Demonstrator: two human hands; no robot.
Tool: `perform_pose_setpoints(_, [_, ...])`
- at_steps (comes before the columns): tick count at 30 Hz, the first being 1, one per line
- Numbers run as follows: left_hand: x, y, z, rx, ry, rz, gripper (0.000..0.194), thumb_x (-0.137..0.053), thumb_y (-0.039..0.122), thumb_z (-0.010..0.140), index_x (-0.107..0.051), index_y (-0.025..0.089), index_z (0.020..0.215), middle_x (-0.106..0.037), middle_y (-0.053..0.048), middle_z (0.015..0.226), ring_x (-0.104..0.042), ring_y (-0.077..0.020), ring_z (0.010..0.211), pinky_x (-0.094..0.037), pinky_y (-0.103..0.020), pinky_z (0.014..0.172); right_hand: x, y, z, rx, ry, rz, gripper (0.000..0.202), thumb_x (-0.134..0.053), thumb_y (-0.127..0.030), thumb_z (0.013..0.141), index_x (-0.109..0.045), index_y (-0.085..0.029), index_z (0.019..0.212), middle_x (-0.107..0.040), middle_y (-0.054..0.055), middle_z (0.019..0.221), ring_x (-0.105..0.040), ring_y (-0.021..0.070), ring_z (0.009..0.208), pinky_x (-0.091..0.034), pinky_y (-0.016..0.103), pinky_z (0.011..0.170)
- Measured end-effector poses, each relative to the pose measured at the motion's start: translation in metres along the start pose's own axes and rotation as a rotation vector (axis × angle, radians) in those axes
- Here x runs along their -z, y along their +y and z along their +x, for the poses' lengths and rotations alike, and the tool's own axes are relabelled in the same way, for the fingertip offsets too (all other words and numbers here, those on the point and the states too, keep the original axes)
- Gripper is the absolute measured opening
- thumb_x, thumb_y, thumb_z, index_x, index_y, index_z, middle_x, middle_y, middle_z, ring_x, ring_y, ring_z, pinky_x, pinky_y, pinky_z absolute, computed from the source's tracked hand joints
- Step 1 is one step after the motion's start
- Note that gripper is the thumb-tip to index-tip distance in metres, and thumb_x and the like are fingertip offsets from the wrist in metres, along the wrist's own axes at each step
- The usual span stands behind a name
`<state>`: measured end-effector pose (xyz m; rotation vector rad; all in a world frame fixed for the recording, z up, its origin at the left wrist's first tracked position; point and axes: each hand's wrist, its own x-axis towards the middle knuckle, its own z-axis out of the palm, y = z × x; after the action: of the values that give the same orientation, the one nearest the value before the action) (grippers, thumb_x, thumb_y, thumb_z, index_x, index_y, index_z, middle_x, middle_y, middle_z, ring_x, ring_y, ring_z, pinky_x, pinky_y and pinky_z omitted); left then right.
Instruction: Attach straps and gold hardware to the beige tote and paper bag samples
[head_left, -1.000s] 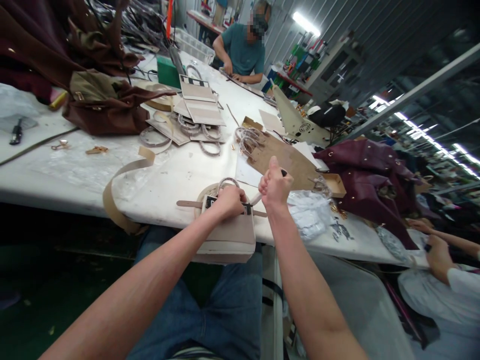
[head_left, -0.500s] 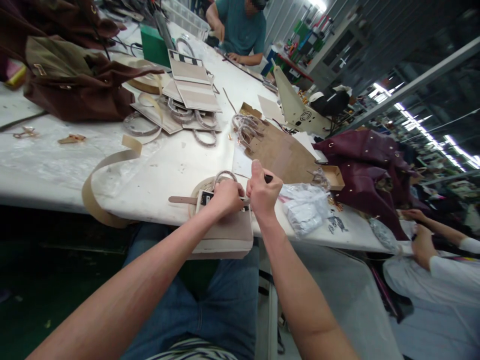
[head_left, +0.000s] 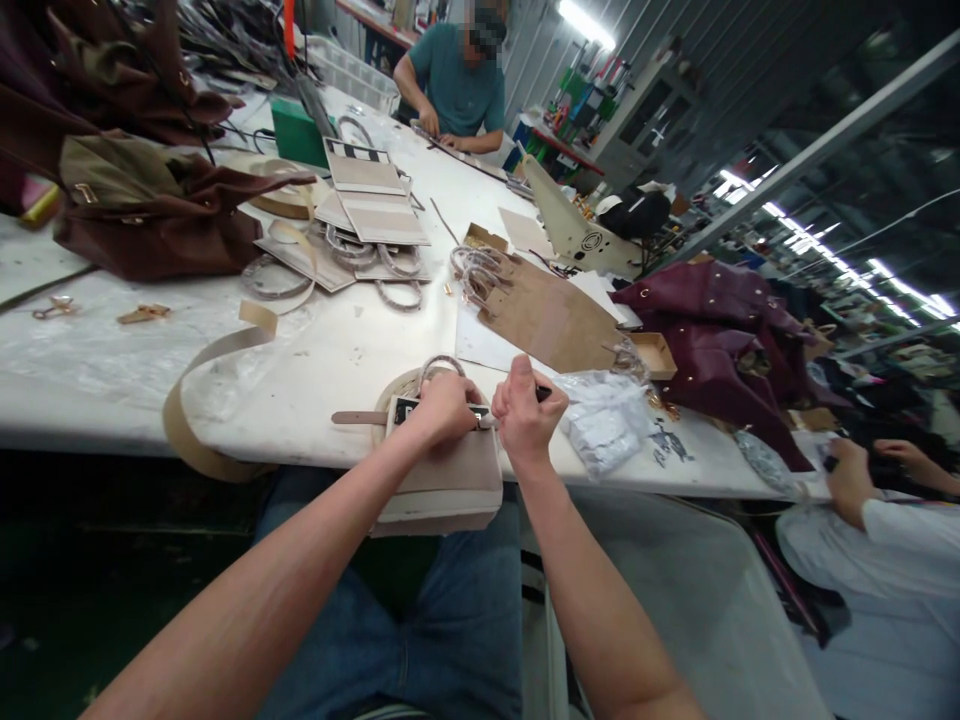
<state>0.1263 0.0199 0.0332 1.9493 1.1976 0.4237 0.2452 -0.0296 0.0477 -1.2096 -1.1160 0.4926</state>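
Observation:
A small beige handbag point(head_left: 439, 490) lies at the table's front edge, overhanging my lap. Its wrapped loop handle point(head_left: 441, 362) stands up at the far side, and a tan strap point(head_left: 358, 418) sticks out to the left. My left hand point(head_left: 448, 408) presses on the bag's top by a black-and-white strip, fingers closed on the bag. Just right of it, my right hand point(head_left: 531, 412) is a fist around a black-handled tool point(head_left: 541, 393). A thin pale tip points from the fist toward the bag's top edge; its kind is too small to tell.
Beige bag panels with loop handles point(head_left: 371, 205) and a tape strip point(head_left: 184, 400) lie left. Brown panels point(head_left: 551, 310), a plastic-wrapped bundle point(head_left: 607, 420) and maroon bags point(head_left: 720, 340) lie right. A co-worker point(head_left: 457, 90) sits across; another person's hands point(head_left: 851, 480) are at far right.
The view has tilted up slightly. My right fist has drawn a little away from my left hand, and the tool's tip shows more. The co-worker across has brought both hands together.

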Motion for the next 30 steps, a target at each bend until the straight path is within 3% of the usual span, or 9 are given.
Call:
perform_pose_setpoints(7, [-0.002, 0.005, 0.002, -0.022, 0.015, 0.077, 0.031, -0.074, 0.005, 0.075, -0.089, 0.018, 0.1, -0.083, -0.015, 0.102, -0.074, -0.036, 0.104, -0.056, -0.045, 0.096, -0.002, 0.002, -0.002, 0.014, -0.018, -0.034, 0.068, -0.067, -0.069, 0.103, -0.043, -0.026, 0.057, -0.043, -0.005, 0.047, -0.042, 0.0108, 0.042, -0.034, 0.029, 0.044])
perform_pose_setpoints(12, [0.026, 0.006, -0.015, -0.243, 0.166, -0.07, 0.032, -0.069, 0.004, 0.079, -0.085, 0.019, 0.102, -0.079, -0.011, 0.108, -0.073, -0.0284, 0.105, -0.058, -0.039, 0.099, 0.001, 0.002, -0.002, -0.008, 0.008, 0.011, 0.065, -0.069, -0.061, 0.105, -0.044, -0.025, 0.057, -0.043, -0.005, 0.047, -0.041, 0.01, 0.041, -0.03, 0.03, 0.045])
perform_pose_setpoints(15, [0.057, -0.018, -0.035, -0.279, 0.279, -0.139, 0.021, -0.073, 0.019, 0.086, -0.084, 0.024, 0.104, -0.075, -0.008, 0.114, -0.07, -0.0283, 0.113, -0.056, -0.045, 0.11, 0.003, 0.006, 0.0, -0.04, 0.04, 0.066, 0.064, -0.071, -0.062, 0.103, -0.043, -0.025, 0.059, -0.041, -0.007, 0.047, -0.038, 0.0094, 0.041, -0.028, 0.029, 0.043])
perform_pose_setpoints(19, [0.084, -0.071, -0.058, -0.093, 0.336, -0.052, 0.032, -0.079, 0.04, 0.085, -0.082, 0.024, 0.113, -0.073, -0.011, 0.122, -0.067, -0.0353, 0.122, -0.054, -0.055, 0.114, 0.004, 0.006, 0.006, -0.103, 0.092, 0.177, 0.062, -0.076, -0.067, 0.098, -0.044, -0.026, 0.064, -0.04, -0.008, 0.048, -0.035, 0.0086, 0.04, -0.026, 0.027, 0.039])
perform_pose_setpoints(23, [0.073, -0.1, -0.068, -0.015, 0.303, -0.16, 0.048, -0.08, 0.048, 0.082, -0.079, 0.023, 0.123, -0.073, -0.012, 0.13, -0.065, -0.0369, 0.13, -0.05, -0.058, 0.12, 0.003, -0.009, 0.011, -0.134, 0.082, 0.345, 0.045, -0.084, -0.063, 0.093, -0.061, -0.025, 0.085, -0.042, -0.012, 0.051, -0.03, 0.0074, 0.038, -0.023, 0.023, 0.036])
perform_pose_setpoints(27, [0.054, -0.102, -0.065, -0.014, 0.225, -0.312, 0.039, -0.079, 0.04, 0.077, -0.082, 0.024, 0.112, -0.072, -0.01, 0.127, -0.066, -0.0343, 0.13, -0.048, -0.054, 0.122, -0.008, -0.028, 0.007, -0.116, 0.048, 0.355, 0.062, -0.081, -0.063, 0.097, -0.046, -0.024, 0.063, -0.042, -0.008, 0.05, -0.032, 0.0064, 0.037, -0.022, 0.025, 0.036])
perform_pose_setpoints(30, [0.05, -0.103, -0.061, 0.021, 0.184, -0.41, 0.034, -0.081, 0.036, 0.074, -0.085, 0.023, 0.106, -0.069, -0.011, 0.133, -0.066, -0.033, 0.131, -0.05, -0.051, 0.12, -0.029, -0.034, -0.005, -0.082, 0.004, 0.324, 0.069, -0.076, -0.063, 0.1, -0.041, -0.024, 0.056, -0.042, -0.005, 0.049, -0.037, 0.0077, 0.039, -0.024, 0.028, 0.038])
